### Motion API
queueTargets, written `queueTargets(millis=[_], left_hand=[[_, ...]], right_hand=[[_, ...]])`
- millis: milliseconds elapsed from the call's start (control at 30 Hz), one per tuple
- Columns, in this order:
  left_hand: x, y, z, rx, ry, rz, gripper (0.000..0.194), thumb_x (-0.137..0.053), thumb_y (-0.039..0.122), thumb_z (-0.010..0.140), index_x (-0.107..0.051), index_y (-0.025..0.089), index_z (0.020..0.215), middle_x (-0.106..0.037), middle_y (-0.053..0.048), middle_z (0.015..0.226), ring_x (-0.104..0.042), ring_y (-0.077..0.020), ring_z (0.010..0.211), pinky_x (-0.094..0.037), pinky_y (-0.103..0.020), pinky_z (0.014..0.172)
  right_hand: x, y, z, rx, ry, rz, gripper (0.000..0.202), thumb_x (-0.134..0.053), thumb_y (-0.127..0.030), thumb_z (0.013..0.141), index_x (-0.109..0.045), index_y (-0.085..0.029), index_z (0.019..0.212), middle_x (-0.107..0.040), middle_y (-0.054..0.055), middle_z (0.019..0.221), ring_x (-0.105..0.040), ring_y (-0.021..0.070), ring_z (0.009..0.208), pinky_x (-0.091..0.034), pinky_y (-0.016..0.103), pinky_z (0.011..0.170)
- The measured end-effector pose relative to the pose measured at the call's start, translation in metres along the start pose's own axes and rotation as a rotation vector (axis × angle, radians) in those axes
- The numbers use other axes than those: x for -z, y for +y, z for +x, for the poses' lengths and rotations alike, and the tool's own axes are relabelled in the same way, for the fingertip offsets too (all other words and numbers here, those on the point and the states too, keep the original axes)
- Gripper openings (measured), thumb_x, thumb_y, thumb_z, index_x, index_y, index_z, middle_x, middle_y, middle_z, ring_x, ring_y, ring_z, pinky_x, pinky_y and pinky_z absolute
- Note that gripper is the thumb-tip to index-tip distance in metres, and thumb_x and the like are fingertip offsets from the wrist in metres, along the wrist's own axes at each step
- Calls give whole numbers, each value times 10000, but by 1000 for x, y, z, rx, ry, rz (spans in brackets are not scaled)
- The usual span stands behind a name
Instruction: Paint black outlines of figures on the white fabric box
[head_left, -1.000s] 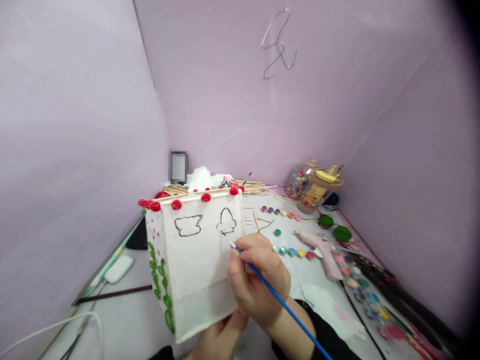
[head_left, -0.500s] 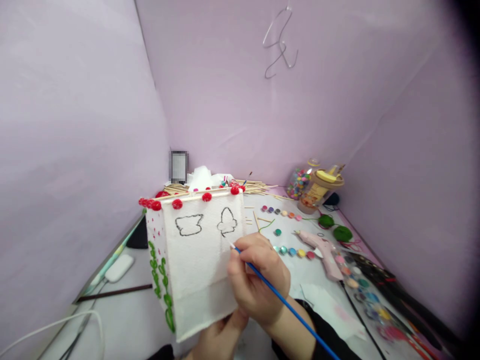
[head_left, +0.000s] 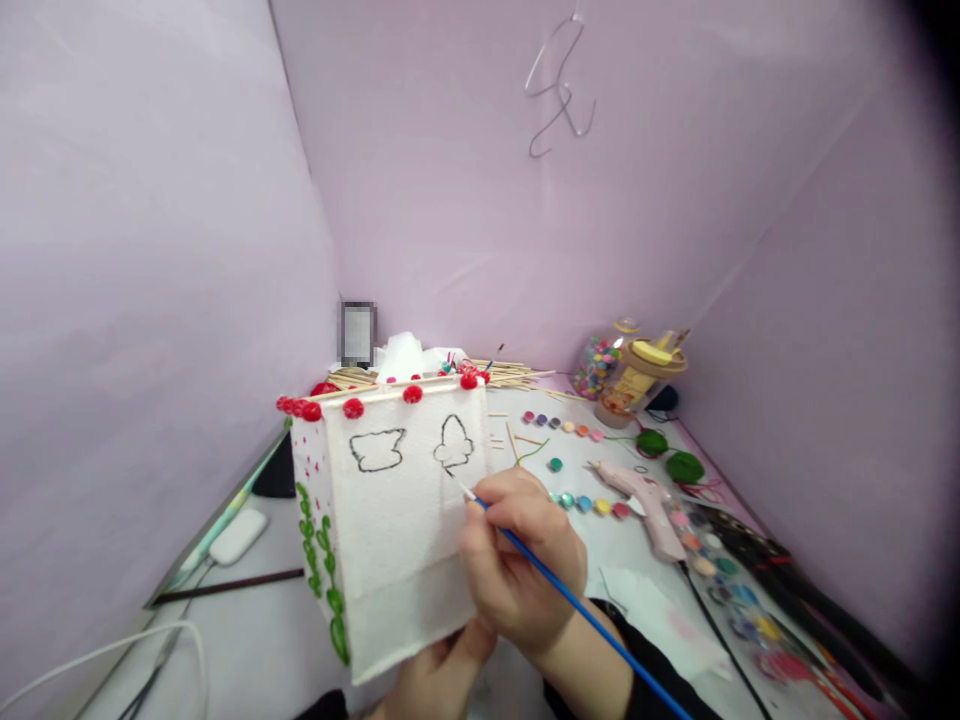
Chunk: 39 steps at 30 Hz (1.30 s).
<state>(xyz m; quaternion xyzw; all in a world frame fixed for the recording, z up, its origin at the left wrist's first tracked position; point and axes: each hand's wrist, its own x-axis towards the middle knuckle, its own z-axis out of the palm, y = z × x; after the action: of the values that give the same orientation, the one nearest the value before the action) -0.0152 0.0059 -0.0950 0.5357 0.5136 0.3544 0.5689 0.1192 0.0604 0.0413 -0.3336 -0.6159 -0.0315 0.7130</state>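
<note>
Pinched in my right hand (head_left: 521, 565) is a blue paintbrush (head_left: 551, 580), its dark tip touching the white face of a fabric-covered box (head_left: 405, 540) below a black mushroom-like outline (head_left: 454, 442). A second black outline (head_left: 377, 451), wing-shaped, lies to the left on that face. Red pom-poms (head_left: 412, 394) line the top edge. Green leafy vines (head_left: 334, 600) and small pink dots mark the left side. From below, my left hand (head_left: 442, 675) grips the lower edge of the box; most of its fingers are hidden behind it.
To the right lie small paint pots (head_left: 602, 507), a pink glue gun (head_left: 649, 510), green yarn balls (head_left: 685, 466) and dark pliers (head_left: 772, 560). Wooden sticks (head_left: 510, 373), a pom-pom jar (head_left: 598, 367) and a lidded cup (head_left: 637, 380) stand behind. A white case (head_left: 240, 537) and cables lie left.
My right hand has shifted slightly right and down with the paintbrush, whose tip stays just below the mushroom-like outline. The box and my left hand are nearly still.
</note>
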Motion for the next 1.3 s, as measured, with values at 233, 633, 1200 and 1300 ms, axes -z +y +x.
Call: queueTargets(millis=[233,633,1200,1300], left_hand=[[2,8,-1,64,-58,-30,654,-706,802,846,-879,244,1138,-847,-143,1284,-504,-397,1552,-115,-553,1337],[0,-5,-2,-24,-21,-47,515,-730,676,920,-857,271,1213,-866,-103,1253,-578,-350,1503,-257,-492,1339],[-2,9,-1,-70,-120,-116,635,-583,817,938,-906,289,1082,-897,-107,1136,-809,-360,1177,-528,-470,1198],[-3,20,-2,-51,-166,-144,654,-601,827,923,-904,279,1112,-894,-110,1146,-832,-358,1119,-625,-453,1088]], right_hand=[[0,0,-2,-19,-16,-19,291,-619,8,882,-550,-254,988,-663,-1,797,-647,151,675,-583,303,621],[-4,-2,5,-145,104,39,244,-604,-29,842,-545,-263,875,-664,-23,743,-637,151,622,-547,297,590],[-1,-1,9,-222,118,97,220,-605,-39,822,-560,-255,830,-659,-32,723,-615,148,629,-521,298,605],[1,2,8,-368,138,231,195,-641,-62,829,-597,-251,835,-667,-40,713,-637,137,628,-534,267,598]])
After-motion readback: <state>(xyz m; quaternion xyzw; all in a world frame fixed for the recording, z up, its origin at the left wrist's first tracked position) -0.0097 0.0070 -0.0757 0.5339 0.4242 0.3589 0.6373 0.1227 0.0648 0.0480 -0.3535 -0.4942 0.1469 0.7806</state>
